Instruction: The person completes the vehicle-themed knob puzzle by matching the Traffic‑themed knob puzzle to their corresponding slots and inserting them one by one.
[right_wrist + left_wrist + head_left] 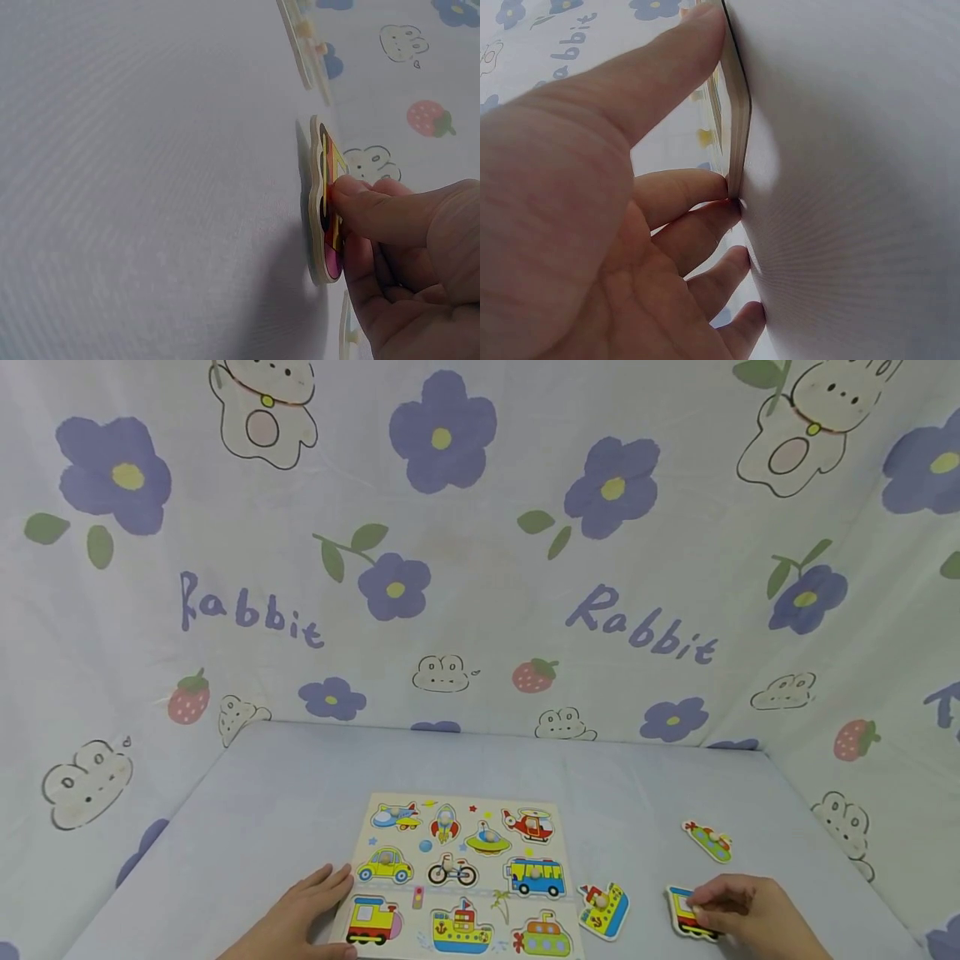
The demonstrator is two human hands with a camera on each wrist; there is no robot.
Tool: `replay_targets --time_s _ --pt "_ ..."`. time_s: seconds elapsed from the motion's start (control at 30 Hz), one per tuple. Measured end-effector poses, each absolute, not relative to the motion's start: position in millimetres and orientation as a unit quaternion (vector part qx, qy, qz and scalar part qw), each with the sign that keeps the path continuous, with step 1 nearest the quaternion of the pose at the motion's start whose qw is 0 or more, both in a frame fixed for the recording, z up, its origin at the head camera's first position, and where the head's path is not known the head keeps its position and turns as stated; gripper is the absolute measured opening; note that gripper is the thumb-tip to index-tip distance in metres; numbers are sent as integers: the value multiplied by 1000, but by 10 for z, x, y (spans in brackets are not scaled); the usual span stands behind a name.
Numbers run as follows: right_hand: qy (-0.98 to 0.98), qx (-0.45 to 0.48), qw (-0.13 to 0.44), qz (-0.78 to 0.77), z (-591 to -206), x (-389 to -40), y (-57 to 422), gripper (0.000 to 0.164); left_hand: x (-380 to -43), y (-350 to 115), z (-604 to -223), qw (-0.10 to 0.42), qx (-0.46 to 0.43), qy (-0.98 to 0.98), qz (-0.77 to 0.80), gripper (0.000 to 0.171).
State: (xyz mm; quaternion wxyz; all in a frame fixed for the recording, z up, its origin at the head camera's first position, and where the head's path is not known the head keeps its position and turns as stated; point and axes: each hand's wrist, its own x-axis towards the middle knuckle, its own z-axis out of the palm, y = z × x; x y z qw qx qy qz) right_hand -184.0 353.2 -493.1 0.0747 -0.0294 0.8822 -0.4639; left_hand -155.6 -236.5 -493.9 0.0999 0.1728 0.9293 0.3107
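Observation:
My right hand [753, 910] pinches the wooden train puzzle piece [682, 912] by its knob, thumb against the fingers. In the right wrist view, the train piece [324, 214] stands close over the cloth, its pink end near the fingers. My left hand [303, 914] lies at the left edge of the puzzle board [420, 897]. In the left wrist view the thumb [682, 45] reaches along the board's corner, and two fingertips touch its edge. Knobbed vehicle pieces sit in the board's upper two rows; the bottom row shows printed train, ship and submarine shapes without knobs.
A ship piece [604, 910] lies tilted just off the board's right side. Beyond the right hand lies a submarine piece [708, 841]. Pale cloth covers the table [225, 835], and a patterned curtain [480, 568] hangs behind and at both sides.

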Motion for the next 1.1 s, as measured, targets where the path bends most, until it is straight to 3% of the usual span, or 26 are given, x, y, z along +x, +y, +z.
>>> replay_targets --time_s 0.37,0.73,1.1 --pt "889 12 48 -456 -4936 -1872 3394 19 -1561 -2364 -4939 100 181 930 305 93" --pt "864 -35 39 -500 -4863 -1894 3254 19 -1566 -2360 -4934 98 185 930 301 93" --pt "860 -78 -6 -505 -4790 -1928 3025 18 -1575 -2359 -4958 109 160 933 305 96"
